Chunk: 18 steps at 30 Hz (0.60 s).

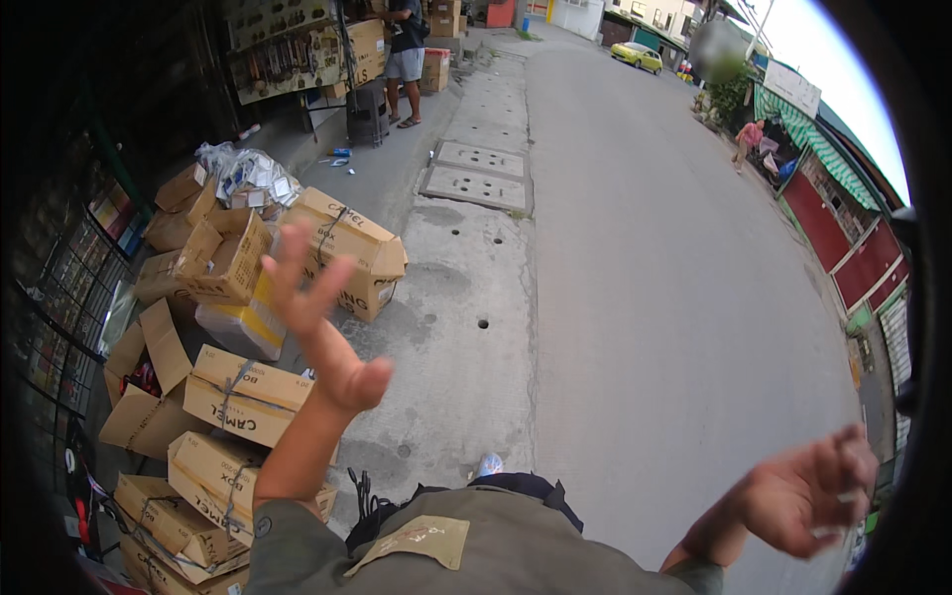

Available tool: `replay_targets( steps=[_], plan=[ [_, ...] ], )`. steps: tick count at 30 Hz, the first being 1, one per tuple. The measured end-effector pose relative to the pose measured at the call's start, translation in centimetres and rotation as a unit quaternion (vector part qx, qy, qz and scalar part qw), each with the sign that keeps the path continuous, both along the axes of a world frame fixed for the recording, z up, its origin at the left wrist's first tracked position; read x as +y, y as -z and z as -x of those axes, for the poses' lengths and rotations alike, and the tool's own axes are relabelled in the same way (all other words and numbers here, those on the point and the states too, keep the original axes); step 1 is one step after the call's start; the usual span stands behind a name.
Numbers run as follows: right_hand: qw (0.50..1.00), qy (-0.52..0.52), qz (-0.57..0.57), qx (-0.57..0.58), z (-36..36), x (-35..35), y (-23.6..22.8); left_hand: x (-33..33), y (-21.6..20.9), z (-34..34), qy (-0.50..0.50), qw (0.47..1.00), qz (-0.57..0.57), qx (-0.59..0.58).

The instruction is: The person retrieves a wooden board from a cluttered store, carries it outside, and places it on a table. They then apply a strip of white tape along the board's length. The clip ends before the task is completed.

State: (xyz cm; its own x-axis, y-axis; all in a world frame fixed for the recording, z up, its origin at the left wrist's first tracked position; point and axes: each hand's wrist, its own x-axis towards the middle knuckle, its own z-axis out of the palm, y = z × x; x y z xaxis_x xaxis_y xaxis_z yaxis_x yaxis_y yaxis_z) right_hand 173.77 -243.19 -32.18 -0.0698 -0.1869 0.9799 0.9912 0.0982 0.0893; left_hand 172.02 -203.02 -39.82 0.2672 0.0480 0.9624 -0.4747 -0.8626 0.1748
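Observation:
My left hand [332, 342] is raised in the air with its fingers spread, holding nothing. Behind it, as I see it, lie stacked cardboard boxes, nearest a tied brown carton [347, 243] with dark printing; the hand looks apart from them. On the right, my right hand [808, 491] is lifted over the roadside, slightly blurred. Its fingers are loosely bent and apart, with nothing visible in them. Below my left forearm sit more strapped cartons [248, 397], and an open-topped box [226, 256] rests on a pale container with yellow tape [243, 327].
A concrete walkway [466, 367] with small round holes runs ahead beside a grey road [645, 297]. A person in shorts [405, 64] stands by a dark stool [368, 111] at the shop front. Farther off are a yellow car [637, 57] and a person in pink [746, 144].

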Motion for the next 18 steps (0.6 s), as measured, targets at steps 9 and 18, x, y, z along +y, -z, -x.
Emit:
replay_targets(
  steps=[9,18],
  plan=[
    [0.749,0.061,0.46,0.473,-44.7,19.5,26.0,18.7,35.2,-7.6,-0.317,0.671,0.225,0.631],
    [0.22,0.094,0.449,0.861,-73.2,22.7,51.8,38.5,31.3,-42.6,-0.303,0.613,0.293,0.668]
  ],
)
